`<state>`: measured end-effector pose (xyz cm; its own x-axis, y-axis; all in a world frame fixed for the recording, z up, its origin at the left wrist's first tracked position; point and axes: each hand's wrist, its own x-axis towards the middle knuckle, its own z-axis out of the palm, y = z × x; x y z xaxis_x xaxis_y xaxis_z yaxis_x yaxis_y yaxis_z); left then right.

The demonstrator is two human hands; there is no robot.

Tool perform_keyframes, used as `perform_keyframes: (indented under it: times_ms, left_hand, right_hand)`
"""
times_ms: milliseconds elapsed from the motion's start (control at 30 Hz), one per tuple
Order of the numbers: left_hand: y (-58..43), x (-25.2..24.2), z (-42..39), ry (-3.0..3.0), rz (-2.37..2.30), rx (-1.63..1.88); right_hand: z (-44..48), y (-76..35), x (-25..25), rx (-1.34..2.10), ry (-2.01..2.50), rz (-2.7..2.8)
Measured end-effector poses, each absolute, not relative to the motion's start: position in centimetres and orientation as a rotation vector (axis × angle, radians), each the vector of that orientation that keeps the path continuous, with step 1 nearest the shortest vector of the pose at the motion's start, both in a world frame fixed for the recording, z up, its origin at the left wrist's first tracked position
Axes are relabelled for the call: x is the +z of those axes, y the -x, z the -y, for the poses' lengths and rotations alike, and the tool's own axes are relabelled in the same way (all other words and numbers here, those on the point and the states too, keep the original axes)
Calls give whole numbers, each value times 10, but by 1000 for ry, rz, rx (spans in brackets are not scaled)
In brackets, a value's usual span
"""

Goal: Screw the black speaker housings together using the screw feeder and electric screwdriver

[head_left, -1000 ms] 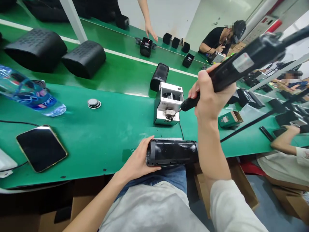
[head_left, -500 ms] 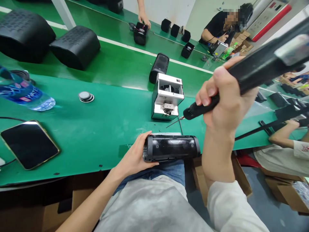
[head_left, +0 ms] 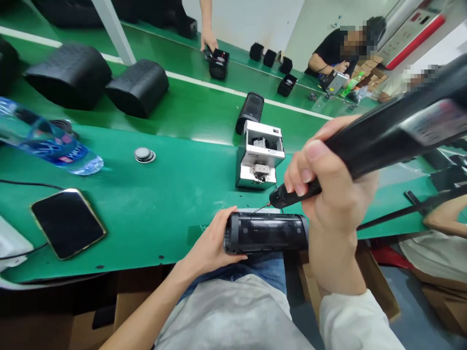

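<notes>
My left hand (head_left: 213,241) is closed around the left end of a black speaker (head_left: 268,232) with a perforated front, held at the table's front edge above my lap. In my right hand (head_left: 330,180) is a black electric screwdriver (head_left: 386,129), its body slanting up to the right. The thin bit (head_left: 261,208) points down and left to the speaker's upper left edge; whether the tip touches it I cannot tell. Just beyond the speaker stands a silver-and-black screw feeder (head_left: 260,155) with an open top tray.
Another black speaker (head_left: 251,109) stands behind the feeder. To the left are a phone (head_left: 68,222), a water bottle (head_left: 62,150) and small round discs (head_left: 144,155). Large black housings (head_left: 140,88) rest further back. Co-workers sit across and to the right; one hand (head_left: 208,40) handles a black box.
My right hand has brought the screwdriver down and left, so its bit has come from above the table to the speaker's upper edge. The left hand still grips the speaker. The view has shifted slightly.
</notes>
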<state>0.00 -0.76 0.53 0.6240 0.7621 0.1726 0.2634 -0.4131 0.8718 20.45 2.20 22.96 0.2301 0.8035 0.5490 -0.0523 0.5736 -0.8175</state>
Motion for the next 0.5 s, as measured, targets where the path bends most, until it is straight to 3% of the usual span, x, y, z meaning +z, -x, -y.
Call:
perform_keyframes:
  times_ms: [267,500]
  left_hand:
    - [-4,-2,9,-1848,-724,792]
    - [-6,-4,7,-1821,-727,773]
  right_hand:
    - [-14,-199,184,811,832,1319]
    - [-11,-206,184,867,770,1314]
